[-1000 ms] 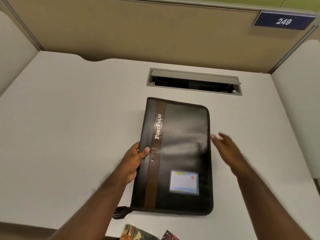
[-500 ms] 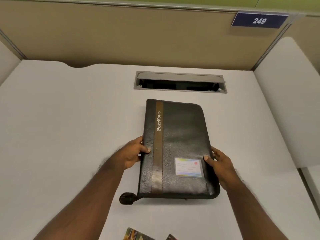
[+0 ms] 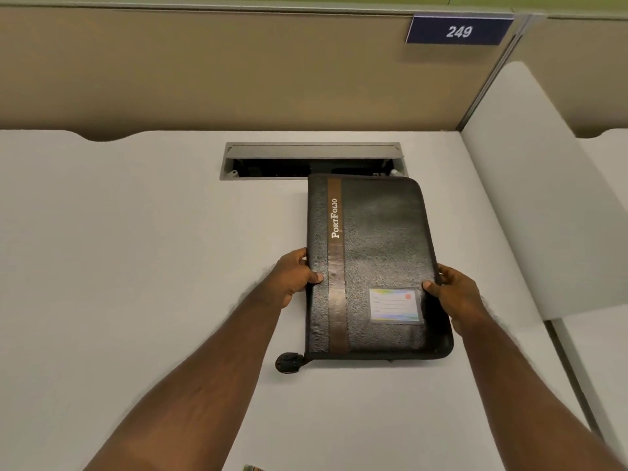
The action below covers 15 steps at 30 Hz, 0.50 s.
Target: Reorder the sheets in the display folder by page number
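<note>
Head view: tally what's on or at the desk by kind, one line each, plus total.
Folder: 1, the black zipped portfolio, closed
Hands: 2, left hand and right hand, each gripping a long edge of it
Cable hatch: 1, open hatch in the desk
Number sign: 1, sign reading 249 on the partition
Total: 5

The folder (image 3: 377, 266) lies on the desk (image 3: 136, 266) between the left hand (image 3: 290, 278) and right hand (image 3: 453, 295), its far edge overlapping the cable tray (image 3: 306, 159) beyond them
</note>
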Available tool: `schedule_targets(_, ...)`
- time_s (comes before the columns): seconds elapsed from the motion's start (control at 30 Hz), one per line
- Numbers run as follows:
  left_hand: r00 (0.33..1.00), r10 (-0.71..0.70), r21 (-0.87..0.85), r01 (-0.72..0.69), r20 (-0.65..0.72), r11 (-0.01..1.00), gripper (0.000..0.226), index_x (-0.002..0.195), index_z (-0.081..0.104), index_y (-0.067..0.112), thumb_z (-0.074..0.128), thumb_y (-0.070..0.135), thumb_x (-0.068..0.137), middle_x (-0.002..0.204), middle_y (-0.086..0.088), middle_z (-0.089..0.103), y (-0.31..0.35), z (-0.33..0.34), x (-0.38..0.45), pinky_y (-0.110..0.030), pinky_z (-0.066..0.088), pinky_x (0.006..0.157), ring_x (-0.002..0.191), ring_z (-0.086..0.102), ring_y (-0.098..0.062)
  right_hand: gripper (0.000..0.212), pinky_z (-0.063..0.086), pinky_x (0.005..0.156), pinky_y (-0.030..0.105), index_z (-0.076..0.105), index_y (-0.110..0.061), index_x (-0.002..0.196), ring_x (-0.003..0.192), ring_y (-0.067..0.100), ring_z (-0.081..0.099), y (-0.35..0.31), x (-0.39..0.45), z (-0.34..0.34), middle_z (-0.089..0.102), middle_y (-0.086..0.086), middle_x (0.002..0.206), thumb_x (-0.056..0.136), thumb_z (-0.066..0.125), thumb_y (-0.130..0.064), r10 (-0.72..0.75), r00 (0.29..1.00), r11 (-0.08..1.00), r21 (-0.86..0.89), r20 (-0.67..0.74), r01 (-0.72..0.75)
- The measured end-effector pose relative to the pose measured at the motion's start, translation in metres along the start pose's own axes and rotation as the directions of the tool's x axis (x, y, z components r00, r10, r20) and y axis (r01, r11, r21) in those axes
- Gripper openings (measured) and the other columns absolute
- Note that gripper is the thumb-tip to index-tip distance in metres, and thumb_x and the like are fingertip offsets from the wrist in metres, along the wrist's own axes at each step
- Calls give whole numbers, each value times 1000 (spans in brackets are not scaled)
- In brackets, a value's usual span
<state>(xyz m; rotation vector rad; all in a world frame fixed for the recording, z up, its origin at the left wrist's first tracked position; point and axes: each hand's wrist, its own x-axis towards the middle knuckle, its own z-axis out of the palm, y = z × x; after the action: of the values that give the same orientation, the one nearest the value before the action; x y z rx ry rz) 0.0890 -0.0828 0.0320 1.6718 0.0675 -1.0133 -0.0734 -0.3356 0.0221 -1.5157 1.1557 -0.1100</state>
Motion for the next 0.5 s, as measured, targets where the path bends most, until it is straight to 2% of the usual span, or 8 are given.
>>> schedule_targets(0.1, 1000, 2, 44, -1, -19, 999, 51, 123, 60, 15, 62, -17, 83, 107, -7, 68, 9, 20, 12, -20, 47, 60, 85, 63, -15, 40, 54, 90, 37, 64, -11, 124, 97, 25, 67, 0, 18, -11, 70, 6, 112, 87, 67, 2, -29, 999, 997, -73, -32, 26)
schedule_targets(0.17, 999, -4, 78, 7, -35, 997, 49, 121, 61, 12, 64, -17, 83, 107, -8, 68, 12, 30, 20, -21, 47, 61, 86, 63, -16, 40, 51, 88, 32, 65, -11, 125, 97, 24, 65, 0, 27, -16, 71, 7, 113, 87, 67, -1, -70, 996, 986, -158, -49, 61)
schedule_targets(0.27, 999, -11, 115, 17, -51, 993, 46, 120, 62, 8, 66, -16, 81, 111, -12, 69, 11, 38, 31, -26, 52, 71, 96, 64, -23, 37, 49, 86, 30, 66, -11, 123, 93, 22, 63, -4, 33, -20, 71, 7, 113, 87, 68, -5, -87, 994, 966, -248, -68, 68)
schedule_targets(0.4, 997, -13, 179, 28, -82, 983, 45, 118, 64, 4, 70, -14, 78, 112, -13, 70, 5, 44, 42, -38, 54, 94, 105, 66, -28, 32, 51, 86, 33, 70, -12, 117, 89, 22, 64, -1, 42, -24, 72, 6, 101, 86, 71, -8, -71, 995, 955, -293, -76, 46)
schedule_targets(0.5, 995, 10, 239, 15, -103, 971, 48, 118, 64, 5, 73, -12, 74, 109, -11, 71, 0, 46, 48, -43, 55, 95, 103, 67, -27, 28, 54, 91, 42, 72, -15, 110, 92, 25, 68, 4, 50, -26, 74, 3, 96, 82, 74, -12, -54, 996, 945, -325, -77, 26)
